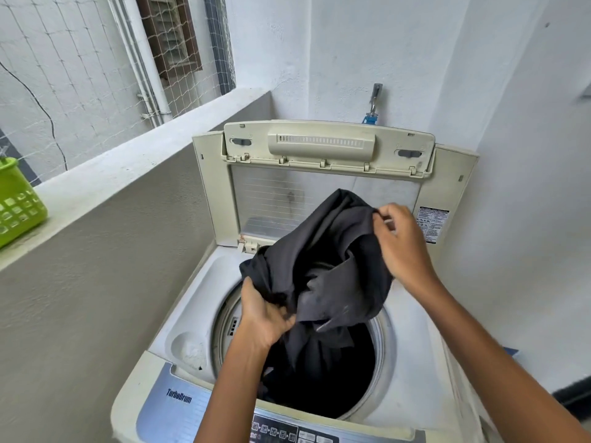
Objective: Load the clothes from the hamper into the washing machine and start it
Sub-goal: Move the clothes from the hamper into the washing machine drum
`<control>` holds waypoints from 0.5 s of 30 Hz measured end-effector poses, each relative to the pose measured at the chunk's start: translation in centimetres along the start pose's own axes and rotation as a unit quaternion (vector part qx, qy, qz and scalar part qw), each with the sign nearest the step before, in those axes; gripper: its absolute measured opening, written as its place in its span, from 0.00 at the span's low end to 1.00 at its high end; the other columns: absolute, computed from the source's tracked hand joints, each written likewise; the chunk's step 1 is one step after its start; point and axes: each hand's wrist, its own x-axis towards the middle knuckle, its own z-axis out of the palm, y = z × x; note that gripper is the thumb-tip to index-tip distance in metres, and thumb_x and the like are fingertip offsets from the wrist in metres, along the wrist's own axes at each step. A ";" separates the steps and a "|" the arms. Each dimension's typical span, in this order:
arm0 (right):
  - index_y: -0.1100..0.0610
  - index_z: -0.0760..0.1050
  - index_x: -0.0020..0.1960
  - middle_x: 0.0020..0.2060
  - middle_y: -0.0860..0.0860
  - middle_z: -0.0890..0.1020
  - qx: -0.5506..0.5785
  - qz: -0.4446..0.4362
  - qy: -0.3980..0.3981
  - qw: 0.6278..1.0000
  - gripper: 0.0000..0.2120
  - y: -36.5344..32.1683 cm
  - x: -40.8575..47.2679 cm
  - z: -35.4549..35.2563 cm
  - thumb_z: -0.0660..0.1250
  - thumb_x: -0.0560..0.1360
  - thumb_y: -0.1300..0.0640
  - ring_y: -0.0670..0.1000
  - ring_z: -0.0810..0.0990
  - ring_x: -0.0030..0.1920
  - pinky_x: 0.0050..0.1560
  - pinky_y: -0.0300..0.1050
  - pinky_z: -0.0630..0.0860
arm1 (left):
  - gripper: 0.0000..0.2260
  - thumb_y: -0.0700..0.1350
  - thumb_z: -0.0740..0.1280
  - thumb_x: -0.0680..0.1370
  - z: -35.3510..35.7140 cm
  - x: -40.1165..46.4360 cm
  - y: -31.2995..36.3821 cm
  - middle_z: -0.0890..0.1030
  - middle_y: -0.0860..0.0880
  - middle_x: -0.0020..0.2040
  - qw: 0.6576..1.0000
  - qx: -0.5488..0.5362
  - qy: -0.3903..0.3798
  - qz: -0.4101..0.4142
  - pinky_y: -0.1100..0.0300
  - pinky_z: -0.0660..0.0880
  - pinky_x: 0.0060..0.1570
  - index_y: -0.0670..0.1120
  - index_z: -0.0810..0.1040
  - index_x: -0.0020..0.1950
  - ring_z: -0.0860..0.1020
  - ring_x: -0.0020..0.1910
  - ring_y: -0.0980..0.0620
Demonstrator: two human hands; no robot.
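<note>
From the head view, 2 hands hold 1 dark garment (323, 266) above the drum of 1 washing machine (179, 314): the left hand (265, 318) grips its lower folds, the right hand (403, 247) pinches its top edge. Below the left hand the panel reads "TurboDrum" (179, 395). Far to the left of both hands sits 1 green basket (16, 203).

Just white plaster walls (367, 43), a grey parapet ledge (134, 148) on the left, netted window (80, 59) behind, daylight coming through

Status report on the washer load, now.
Left hand and right hand both grip the dark garment. Garment held over the open drum, lower end hanging inside. Lid up, nothing blocking.
</note>
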 end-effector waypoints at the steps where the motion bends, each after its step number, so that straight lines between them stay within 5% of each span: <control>1: 0.57 0.70 0.41 0.39 0.53 0.74 0.029 0.004 0.001 1.000 0.08 -0.2 0.4 -0.4 0.60 0.79 0.60 0.49 0.72 0.39 0.42 0.43 0.65 | 0.23 0.61 0.56 0.77 -0.2 -0.1 0.1 0.80 0.46 0.52 0.999 0.003 0.031 0.008 0.51 0.73 0.53 0.48 0.77 0.63 0.77 0.50 0.46; 4: 0.61 0.71 0.43 0.37 0.54 0.75 0.113 0.036 -0.020 0.993 0.12 -1.2 1.0 -0.9 0.60 0.79 0.52 0.49 0.71 0.38 0.42 0.48 0.68 | 0.13 0.56 0.57 0.77 0.3 -0.7 -0.1 0.78 0.49 0.53 0.994 0.055 0.072 0.058 0.51 0.68 0.53 0.51 0.77 0.51 0.75 0.46 0.51; 7: 0.60 0.70 0.45 0.38 0.56 0.73 0.133 0.037 -0.050 0.989 0.15 -2.1 0.8 -0.8 0.58 0.77 0.47 0.50 0.70 0.40 0.42 0.50 0.68 | 0.13 0.51 0.61 0.79 0.9 -1.7 -1.0 0.74 0.54 0.55 0.973 0.151 0.051 0.164 0.57 0.68 0.50 0.53 0.70 0.63 0.72 0.44 0.60; 10: 0.67 0.68 0.49 0.40 0.52 0.70 0.159 0.044 -0.103 0.981 0.13 -2.9 0.6 -0.7 0.56 0.81 0.55 0.50 0.66 0.40 0.43 0.47 0.63 | 0.30 0.54 0.68 0.75 1.1 -1.4 -1.5 0.64 0.60 0.72 0.892 0.316 -0.016 0.322 0.59 0.63 0.65 0.59 0.59 0.74 0.66 0.68 0.60; 12: 0.68 0.68 0.51 0.42 0.52 0.71 0.172 0.052 -0.147 0.973 0.11 -3.5 0.6 -0.6 0.56 0.81 0.59 0.51 0.67 0.41 0.44 0.46 0.63 | 0.32 0.56 0.71 0.72 1.4 -0.9 -1.5 0.66 0.62 0.71 0.842 0.379 -0.096 0.372 0.64 0.64 0.65 0.61 0.62 0.73 0.65 0.68 0.64; 15: 0.65 0.70 0.49 0.42 0.53 0.72 0.175 0.053 -0.189 0.965 0.10 -4.6 0.8 -0.4 0.56 0.80 0.59 0.50 0.69 0.41 0.43 0.45 0.65 | 0.20 0.50 0.71 0.74 2.7 -0.3 -0.8 0.79 0.60 0.60 0.811 0.415 -0.189 0.367 0.66 0.74 0.56 0.56 0.73 0.65 0.77 0.59 0.62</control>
